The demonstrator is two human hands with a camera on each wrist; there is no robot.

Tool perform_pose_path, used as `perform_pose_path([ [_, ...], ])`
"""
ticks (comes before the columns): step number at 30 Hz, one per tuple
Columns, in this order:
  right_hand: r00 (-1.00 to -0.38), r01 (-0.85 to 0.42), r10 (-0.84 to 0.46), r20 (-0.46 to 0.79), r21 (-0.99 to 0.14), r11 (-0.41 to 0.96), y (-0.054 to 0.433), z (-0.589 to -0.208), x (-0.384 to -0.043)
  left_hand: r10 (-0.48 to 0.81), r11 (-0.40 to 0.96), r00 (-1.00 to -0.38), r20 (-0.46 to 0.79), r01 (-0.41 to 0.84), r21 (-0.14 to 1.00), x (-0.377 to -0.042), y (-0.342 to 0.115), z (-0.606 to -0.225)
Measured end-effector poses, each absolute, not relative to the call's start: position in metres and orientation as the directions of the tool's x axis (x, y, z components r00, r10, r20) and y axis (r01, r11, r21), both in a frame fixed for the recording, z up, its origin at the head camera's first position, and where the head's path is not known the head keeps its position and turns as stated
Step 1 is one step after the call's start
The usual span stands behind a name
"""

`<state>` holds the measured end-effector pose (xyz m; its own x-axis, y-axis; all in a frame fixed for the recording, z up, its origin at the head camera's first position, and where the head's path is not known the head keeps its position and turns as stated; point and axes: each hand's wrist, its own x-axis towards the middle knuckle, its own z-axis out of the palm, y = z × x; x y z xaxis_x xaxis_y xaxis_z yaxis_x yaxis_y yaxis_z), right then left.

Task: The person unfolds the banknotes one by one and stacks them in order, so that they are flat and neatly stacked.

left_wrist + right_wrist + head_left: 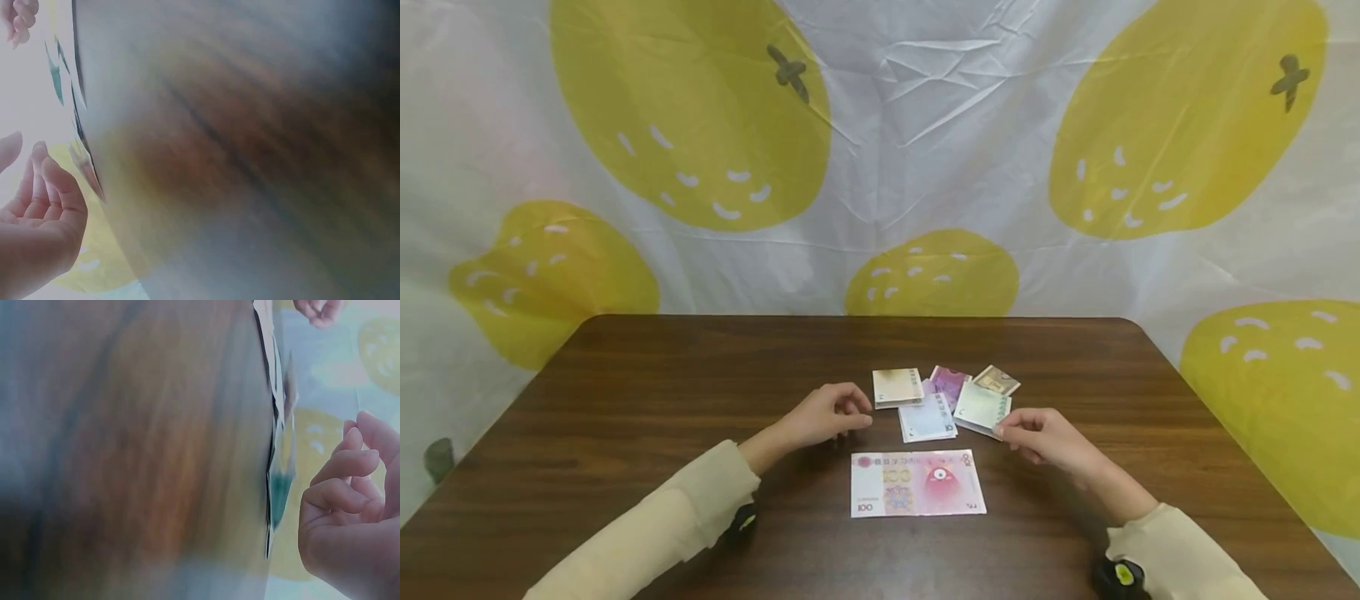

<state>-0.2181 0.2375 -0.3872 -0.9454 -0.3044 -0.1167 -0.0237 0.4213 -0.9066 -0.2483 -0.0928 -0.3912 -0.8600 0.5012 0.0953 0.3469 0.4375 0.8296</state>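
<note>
A flat pink banknote (917,483) marked 100 lies on the table nearest me. Behind it is a loose cluster of folded notes: a cream one (897,386), a pale blue one (928,423), a purple one (951,383), a pale green one (981,407) and a brown one (997,380). My left hand (827,414) hovers left of the cream note, fingers loosely bent and holding nothing. With thumb and forefinger close together, my right hand (1045,435) is at the green note's near right corner; the right wrist view shows its fingertips (369,419) above the notes.
The dark wooden table (700,358) has rounded far corners. Behind it hangs a white cloth (925,167) printed with big yellow fruit. Black bands (1117,577) show at the cream sleeves (1180,550). A dark rounded object (439,460) stands beyond the table's left edge.
</note>
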Motion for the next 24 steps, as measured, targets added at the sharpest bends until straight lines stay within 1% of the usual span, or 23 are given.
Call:
perform_pose_path([
  [5, -0.961, -0.014, -0.257, -0.105, -0.906, 0.423, 0.248, -0.383, -0.224, 0.490, 0.401, -0.868, 0.080, 0.306, 0.864, -0.233, -0.086, -0.366],
  [8, -0.969, -0.008, -0.226, -0.098, -0.903, 0.429, 0.254, -0.382, -0.228, 0.491, 0.390, -0.867, 0.082, 0.304, 0.869, -0.228, -0.083, -0.357],
  [12, -0.976, 0.017, -0.189, -0.111, -0.899, 0.438, 0.262, -0.381, -0.235, 0.493, 0.381, -0.864, 0.101, 0.319, 0.868, -0.243, -0.080, -0.377],
  [15, -0.976, 0.027, -0.180, -0.120, -0.893, 0.448, 0.268, -0.380, -0.240, 0.491, 0.382, -0.865, 0.103, 0.320, 0.867, -0.250, -0.075, -0.383],
  [24, -0.981, 0.008, -0.161, -0.113, -0.840, 0.542, 0.280, -0.382, -0.257, 0.508, 0.428, -0.858, 0.082, 0.334, 0.840, -0.265, -0.050, -0.386],
])
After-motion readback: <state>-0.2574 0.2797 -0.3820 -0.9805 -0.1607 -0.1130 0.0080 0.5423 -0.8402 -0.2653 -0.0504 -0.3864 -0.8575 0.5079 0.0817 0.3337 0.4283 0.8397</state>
